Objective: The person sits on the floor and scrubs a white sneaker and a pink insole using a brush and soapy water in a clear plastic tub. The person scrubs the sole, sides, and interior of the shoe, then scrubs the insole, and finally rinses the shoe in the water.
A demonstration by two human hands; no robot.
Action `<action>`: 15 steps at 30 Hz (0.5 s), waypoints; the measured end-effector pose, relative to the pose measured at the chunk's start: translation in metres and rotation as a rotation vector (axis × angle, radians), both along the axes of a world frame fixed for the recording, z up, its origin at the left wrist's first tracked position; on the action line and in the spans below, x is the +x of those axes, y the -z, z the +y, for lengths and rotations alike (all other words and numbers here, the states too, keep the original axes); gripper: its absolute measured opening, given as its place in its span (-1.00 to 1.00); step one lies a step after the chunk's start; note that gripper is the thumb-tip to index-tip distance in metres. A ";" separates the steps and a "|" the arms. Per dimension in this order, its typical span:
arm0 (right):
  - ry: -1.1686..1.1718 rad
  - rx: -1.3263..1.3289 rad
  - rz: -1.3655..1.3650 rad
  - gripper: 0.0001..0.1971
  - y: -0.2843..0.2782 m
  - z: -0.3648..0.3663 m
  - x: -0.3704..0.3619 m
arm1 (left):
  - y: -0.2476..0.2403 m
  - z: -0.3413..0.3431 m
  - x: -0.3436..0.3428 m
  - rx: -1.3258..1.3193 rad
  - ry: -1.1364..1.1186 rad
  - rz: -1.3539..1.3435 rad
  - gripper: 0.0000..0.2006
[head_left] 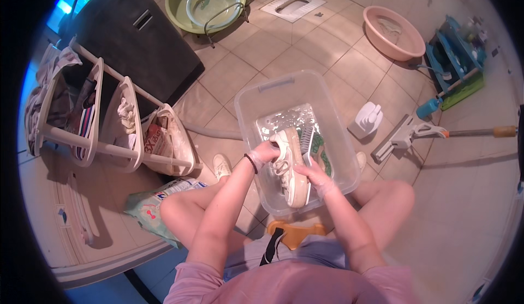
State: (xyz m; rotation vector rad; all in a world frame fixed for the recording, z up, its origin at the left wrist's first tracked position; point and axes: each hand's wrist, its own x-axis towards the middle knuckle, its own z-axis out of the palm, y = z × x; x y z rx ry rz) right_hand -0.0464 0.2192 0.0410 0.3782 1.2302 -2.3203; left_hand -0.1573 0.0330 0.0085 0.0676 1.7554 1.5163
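Observation:
Over a clear plastic tub [244, 119] between my knees, my left hand [264, 154] grips a white lace-up sneaker [298, 183] by its opening. A dark beaded band circles that wrist. My right hand [316, 176] is closed around a white scrub brush [307, 139], whose grey bristles lie along the sneaker's sole side. Both hands seem to wear thin clear gloves. Shiny water [284, 118] sits in the tub, with something green [322, 156] partly hidden behind the right hand.
On the right are a white plastic scoop-like item [367, 120], a squeegee mop [403, 138], a blue bottle [428, 108] and a pink basin [401, 51]. A green basin [180, 17] and squat toilet [273, 11] lie ahead. A tiered laundry rack [128, 88] and dark appliance [147, 47] stand left.

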 end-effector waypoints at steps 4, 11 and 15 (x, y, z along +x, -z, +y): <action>-0.041 0.076 0.016 -0.35 0.000 0.001 0.000 | 0.017 -0.011 -0.004 0.144 0.089 -0.083 -0.47; 0.016 0.032 -0.031 -0.29 0.004 0.004 -0.005 | -0.005 0.006 0.010 0.192 -0.007 -0.089 -0.59; 0.120 -0.086 -0.039 -0.32 0.009 0.003 -0.011 | -0.006 0.019 0.010 0.302 -0.204 -0.099 -0.75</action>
